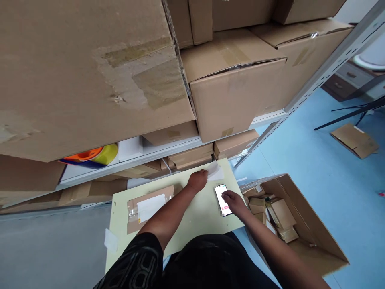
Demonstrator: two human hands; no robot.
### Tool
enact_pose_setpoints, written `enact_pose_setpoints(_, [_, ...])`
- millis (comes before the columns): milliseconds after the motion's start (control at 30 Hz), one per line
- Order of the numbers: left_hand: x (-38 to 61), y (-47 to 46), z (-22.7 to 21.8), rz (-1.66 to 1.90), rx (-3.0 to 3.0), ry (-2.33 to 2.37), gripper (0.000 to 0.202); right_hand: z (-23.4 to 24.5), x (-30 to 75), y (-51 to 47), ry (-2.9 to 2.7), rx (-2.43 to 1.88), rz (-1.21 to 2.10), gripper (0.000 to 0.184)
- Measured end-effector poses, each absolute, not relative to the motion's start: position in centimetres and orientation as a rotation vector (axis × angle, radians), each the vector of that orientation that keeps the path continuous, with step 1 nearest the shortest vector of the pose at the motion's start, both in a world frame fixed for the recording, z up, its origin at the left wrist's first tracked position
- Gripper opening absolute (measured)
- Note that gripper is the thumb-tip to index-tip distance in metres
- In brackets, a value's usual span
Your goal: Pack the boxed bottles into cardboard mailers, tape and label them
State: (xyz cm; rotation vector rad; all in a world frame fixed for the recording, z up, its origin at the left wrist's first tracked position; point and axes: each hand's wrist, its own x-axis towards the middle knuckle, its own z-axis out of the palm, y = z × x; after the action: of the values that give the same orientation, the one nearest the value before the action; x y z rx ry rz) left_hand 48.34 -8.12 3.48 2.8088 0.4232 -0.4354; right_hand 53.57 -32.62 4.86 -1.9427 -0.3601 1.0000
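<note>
My left hand [198,180] is closed on the edge of a white sheet of paper [214,169] at the far side of a pale tabletop [192,216]. More white paper lies under that sheet. To its right, my right hand [234,202] hovers at or touches the lit screen of a phone [221,192], its fingers curled and nothing visible in them. The phone lies face up on the tabletop. A flat cardboard parcel [131,226] with clear tape and a white label [150,206] rests at the left, partly covered by my left forearm.
Shelving [192,143] stacked with cardboard boxes [222,96] rises beyond the tabletop; one large box [90,80] juts out at upper left. On the floor at right, a big open carton [315,224] contains several small boxes [282,212]. Flattened cardboard [355,140] lies farther off.
</note>
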Motion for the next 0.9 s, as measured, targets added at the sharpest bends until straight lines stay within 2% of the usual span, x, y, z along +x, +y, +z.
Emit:
enact_pose_setpoints(67, [48.4,-8.1,4.6,-0.383,2.844,0.345,0.028,4.6,54.9,-31.6,-0.481,-2.082,0.799,0.028])
enact_pose_setpoints(200, [49.4,-8.3,6.9,-0.186,2.877,0.161,0.031,3.8,57.2,-29.4,-0.678,-2.167,0.475,0.050])
enact_pose_setpoints(300, [50.7,-9.2,7.0,-0.024,2.795,0.279,0.030,2.7,58.2,-28.0,-0.659,-2.145,0.488,0.060])
enact_pose_setpoints(367, [51.7,-10.0,6.1,0.077,2.684,0.497,0.043,1.9,58.8,-27.4,-0.567,-2.121,0.595,0.063])
enact_pose_setpoints(433, [52.5,-10.8,4.5,0.103,2.553,0.696,0.051,1.5,59.3,-27.2,-0.465,-2.092,0.675,0.061])
enact_pose_setpoints(467, [52.9,-11.2,3.7,0.075,2.507,0.727,0.049,1.5,59.6,-27.3,-0.431,-2.074,0.687,0.058])
enact_pose_setpoints(567, [53.3,-11.8,1.3,-0.106,2.530,0.538,0.040,1.9,60.6,-27.7,-0.399,-2.035,0.635,0.048])
enact_pose_setpoints(667, [53.7,-12.1,-0.4,-0.296,2.654,0.398,0.045,2.6,61.5,-27.9,-0.368,-2.084,0.584,0.047])
enact_pose_setpoints(767, [54.5,-12.3,-1.3,-0.410,2.694,0.436,0.054,3.2,62.3,-27.7,-0.325,-2.142,0.617,0.037])
enact_pose_setpoints(900, [55.8,-12.8,-1.9,-0.489,2.720,0.418,0.061,4.0,62.7,-26.8,-0.470,-2.172,0.629,0.035])
